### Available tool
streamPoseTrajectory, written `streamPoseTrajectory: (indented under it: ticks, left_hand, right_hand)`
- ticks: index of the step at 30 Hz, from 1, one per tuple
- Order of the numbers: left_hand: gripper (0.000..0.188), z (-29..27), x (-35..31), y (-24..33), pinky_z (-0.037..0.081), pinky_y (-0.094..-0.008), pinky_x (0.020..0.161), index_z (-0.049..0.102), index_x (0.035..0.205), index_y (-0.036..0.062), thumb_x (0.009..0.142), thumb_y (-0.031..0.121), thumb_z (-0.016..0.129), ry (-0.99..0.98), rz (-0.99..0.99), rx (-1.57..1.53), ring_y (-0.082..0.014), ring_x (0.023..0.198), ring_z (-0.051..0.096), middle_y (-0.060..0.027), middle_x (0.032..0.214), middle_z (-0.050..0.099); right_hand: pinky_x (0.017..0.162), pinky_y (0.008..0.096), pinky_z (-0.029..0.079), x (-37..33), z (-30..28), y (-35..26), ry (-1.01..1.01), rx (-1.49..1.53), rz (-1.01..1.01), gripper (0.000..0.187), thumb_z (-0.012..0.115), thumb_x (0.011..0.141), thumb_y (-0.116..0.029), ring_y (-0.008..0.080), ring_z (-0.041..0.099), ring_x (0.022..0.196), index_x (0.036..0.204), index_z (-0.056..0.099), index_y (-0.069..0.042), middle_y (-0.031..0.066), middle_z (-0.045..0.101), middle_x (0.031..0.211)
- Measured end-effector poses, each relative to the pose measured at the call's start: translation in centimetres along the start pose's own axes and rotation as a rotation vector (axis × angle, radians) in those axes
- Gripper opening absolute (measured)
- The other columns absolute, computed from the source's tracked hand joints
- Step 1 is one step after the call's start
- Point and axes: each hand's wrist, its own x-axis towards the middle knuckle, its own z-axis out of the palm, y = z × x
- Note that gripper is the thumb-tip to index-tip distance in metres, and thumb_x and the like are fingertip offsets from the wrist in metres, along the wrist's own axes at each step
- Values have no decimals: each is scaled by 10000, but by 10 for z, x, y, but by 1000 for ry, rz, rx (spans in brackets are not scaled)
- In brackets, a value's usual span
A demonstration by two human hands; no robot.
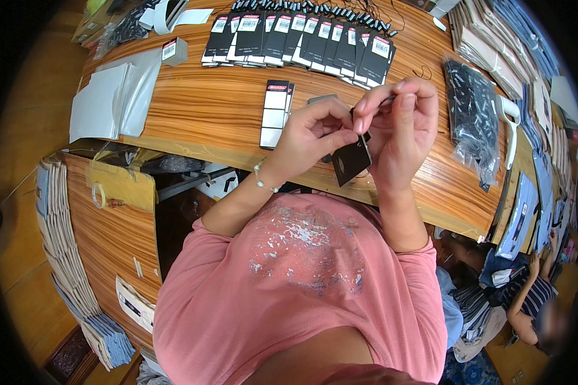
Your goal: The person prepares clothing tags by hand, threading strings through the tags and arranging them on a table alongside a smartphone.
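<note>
A black hang tag (352,163) hangs tilted between my hands, over the table's front edge. My left hand (311,136) is closed, with thumb and finger pinching at the tag's top corner. Beside it, my right hand (404,125) is closed in a pinch on a thin dark cord that seems to run to the tag; the fingers partly hide it. Left of my hands lies a strip of white labels (273,119) with black and red at the top. A grey item (321,99) shows partly behind my left fingers.
Overlapping black hang tags (279,38) with barcode stickers and cords line the table's back. White sheets (103,102) and a small box (175,51) lie left. Right are a plastic bag of black cords (472,106), a white-handled tool (510,125) and folded clothes (494,38). Another person (526,301) is lower right.
</note>
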Motion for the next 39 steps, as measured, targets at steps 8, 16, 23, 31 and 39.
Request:
streamPoseTrajectory:
  ticks: [8, 16, 23, 31, 39]
  left_hand:
    - [497, 12, -3, 2, 413, -268, 837, 448, 958, 21, 625, 191, 776, -94, 99, 375, -125, 938, 482, -47, 979, 463]
    - [289, -6, -1, -2, 414, -270, 832, 369, 1028, 34, 826, 173, 522, -202, -78, -76, -135, 959, 494, -120, 1057, 498]
    - [228, -8, 2, 14, 421, -245, 781, 437, 1007, 15, 901, 210, 385, -140, -47, 36, -129, 897, 534, -135, 1042, 569]
    - [144, -15, 2, 38, 433, -270, 773, 540, 894, -40, 860, 63, 445, -6, 293, 914, -173, 872, 552, -130, 967, 580]
    - [104, -10, 0, 41, 429, -288, 718, 501, 872, 0, 857, 75, 429, 81, 455, 885, -232, 785, 559, -125, 923, 583]
  right_hand:
    - [550, 233, 459, 4, -2, 2, 162, -45, -61, 123, 412, 913, -135, 156, 534, 573, 961, 395, -23, 182, 560, 764]
    - [539, 235, 452, 10, -14, -5, 169, -6, -68, 130, 424, 910, -148, 163, 530, 559, 954, 423, -26, 173, 561, 757]
    - [533, 234, 446, 10, -16, -11, 150, 6, -54, 139, 431, 908, -155, 158, 527, 554, 954, 430, -25, 172, 560, 748]
    - [553, 229, 435, 11, -20, -16, 149, -8, -58, 127, 435, 905, -138, 147, 510, 565, 955, 438, -21, 166, 558, 744]
    - [569, 223, 439, 13, -16, -13, 124, 14, -58, 125, 452, 893, -106, 141, 518, 587, 969, 449, -6, 160, 560, 758]
